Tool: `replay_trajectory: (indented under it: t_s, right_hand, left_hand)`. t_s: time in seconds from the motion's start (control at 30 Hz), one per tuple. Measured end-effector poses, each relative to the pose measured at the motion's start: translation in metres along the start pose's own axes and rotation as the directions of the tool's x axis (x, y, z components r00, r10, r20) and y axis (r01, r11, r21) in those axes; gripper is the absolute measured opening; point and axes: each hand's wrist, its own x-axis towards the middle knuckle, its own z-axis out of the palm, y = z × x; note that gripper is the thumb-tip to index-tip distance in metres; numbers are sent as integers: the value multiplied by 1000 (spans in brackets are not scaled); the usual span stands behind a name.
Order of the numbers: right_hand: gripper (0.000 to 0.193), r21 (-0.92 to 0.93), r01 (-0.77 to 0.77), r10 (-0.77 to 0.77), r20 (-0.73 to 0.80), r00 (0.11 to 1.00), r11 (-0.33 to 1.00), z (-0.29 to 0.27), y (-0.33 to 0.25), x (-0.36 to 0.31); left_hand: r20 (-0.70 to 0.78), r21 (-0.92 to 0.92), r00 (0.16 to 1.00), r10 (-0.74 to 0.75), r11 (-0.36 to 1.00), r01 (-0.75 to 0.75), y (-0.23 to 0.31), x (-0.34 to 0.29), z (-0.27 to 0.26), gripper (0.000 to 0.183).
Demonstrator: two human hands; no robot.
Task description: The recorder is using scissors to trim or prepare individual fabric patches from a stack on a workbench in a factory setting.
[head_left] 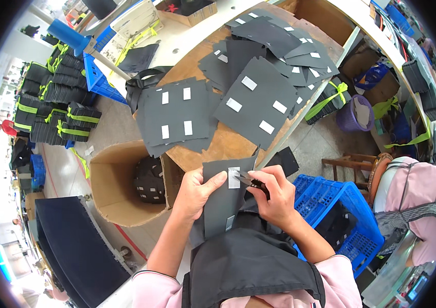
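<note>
My left hand (196,191) grips a dark grey fabric panel (215,208) by its left side, thumb on top, close to my apron. The panel carries a white rectangular patch (234,177), and a second one shows lower down. Small pointed thread snips (257,185) sit in my closed right hand (278,199), their tips at the upper patch's right edge. Ahead on the wooden board lie a left stack of similar panels (177,110), each visible top bearing white patches, and a right pile (259,97) spread loosely.
An open cardboard box (120,159) with dark pieces inside stands left of the wooden board (197,154). At my right is a blue plastic crate (326,187). Tied bundles (56,97) are heaped at far left. A purple bin (349,115) and a person in pink (408,190) are at right.
</note>
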Motion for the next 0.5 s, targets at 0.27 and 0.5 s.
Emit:
replay_trajectory:
  t_s: [0.27, 0.5]
  right_hand:
    - [35, -56, 139, -138, 27, 990, 989, -3, 2, 13]
    - [32, 249, 0, -51, 201, 978, 968, -13, 11, 12]
  left_hand:
    - [-32, 95, 999, 15, 995, -12, 1, -3, -3, 20]
    - [-15, 89, 999, -38, 995, 39, 1, -6, -2, 20]
